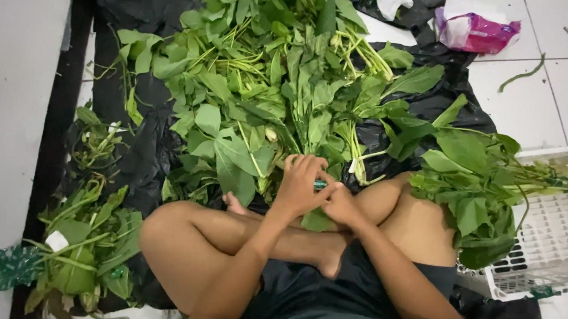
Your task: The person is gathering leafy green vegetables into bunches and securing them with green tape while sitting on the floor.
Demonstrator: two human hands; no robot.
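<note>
You sit cross-legged on black plastic sheeting (138, 152). Your left hand (301, 183) and right hand (341, 204) meet just past your crossed shins, touching each other. Left fingers curled shut around a small green band (320, 185); right fingers pinch the same spot, grip partly hidden. Just beyond the hands: a big heap of leafy greens (268, 87), stems mixed in. Right, a tied bundle of greens (477, 189) lies over your knee and onto a white plastic crate (549, 225). Near left, a smaller pile of trimmings (88, 246). Far right, a pink bag (475, 31) on the white tile floor (560, 90).
</note>
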